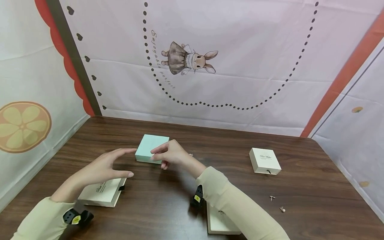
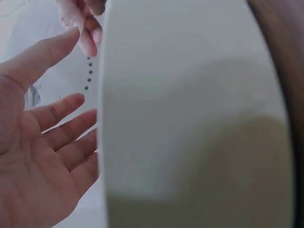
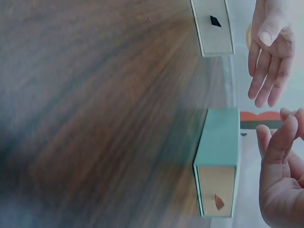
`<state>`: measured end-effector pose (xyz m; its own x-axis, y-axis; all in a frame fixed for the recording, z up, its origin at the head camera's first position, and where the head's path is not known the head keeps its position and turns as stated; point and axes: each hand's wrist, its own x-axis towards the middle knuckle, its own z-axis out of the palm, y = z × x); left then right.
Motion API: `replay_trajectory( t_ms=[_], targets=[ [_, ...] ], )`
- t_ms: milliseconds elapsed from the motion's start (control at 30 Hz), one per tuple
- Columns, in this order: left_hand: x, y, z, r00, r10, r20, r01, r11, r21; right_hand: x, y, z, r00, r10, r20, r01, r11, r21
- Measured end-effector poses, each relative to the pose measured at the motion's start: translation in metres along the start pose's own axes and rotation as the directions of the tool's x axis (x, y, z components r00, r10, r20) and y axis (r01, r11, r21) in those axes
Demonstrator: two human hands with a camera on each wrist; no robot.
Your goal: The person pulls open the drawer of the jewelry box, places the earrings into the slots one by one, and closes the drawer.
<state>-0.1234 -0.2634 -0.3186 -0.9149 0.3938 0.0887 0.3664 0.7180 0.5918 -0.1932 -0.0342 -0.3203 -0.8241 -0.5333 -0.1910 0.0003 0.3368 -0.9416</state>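
Observation:
My left hand (image 1: 103, 166) is held over a cream box (image 1: 103, 193) with a black ribbon tab, at the left of the table. Its fingers and thumb are spread apart with nothing between them. Beside it, my right hand (image 1: 170, 154) hovers at the front right of a mint-green box (image 1: 147, 143). The right fingers are loosely bent, and nothing shows between thumb and index. In the right wrist view, the green box (image 3: 221, 137) has a cream drawer end with a small tab, and the right hand (image 3: 282, 175) stands apart from it.
Another cream box (image 1: 265, 160) stands at the right. A further one (image 1: 220, 221) lies partly under the right forearm. Small stud-like pieces, one an earring-like stud (image 1: 282, 209), lie at the right; a tiny one (image 1: 191, 154) sits behind the right wrist. Printed cloth (image 1: 240, 50) hangs behind.

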Motion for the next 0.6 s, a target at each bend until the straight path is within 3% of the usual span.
replay_trajectory(
  t_ms=[333, 600],
  targets=[
    [0.027, 0.015, 0.008, 0.999, 0.037, 0.021, -0.037, 0.999, 0.015, -0.002, 0.0, -0.019, 0.999, 0.006, -0.035, -0.006, 1.0, 0.01],
    [0.048, 0.023, 0.012, 0.999, 0.031, 0.03, -0.032, 0.999, 0.013, 0.004, 0.005, -0.033, 0.997, 0.03, -0.067, -0.028, 0.999, 0.022]
  ],
)
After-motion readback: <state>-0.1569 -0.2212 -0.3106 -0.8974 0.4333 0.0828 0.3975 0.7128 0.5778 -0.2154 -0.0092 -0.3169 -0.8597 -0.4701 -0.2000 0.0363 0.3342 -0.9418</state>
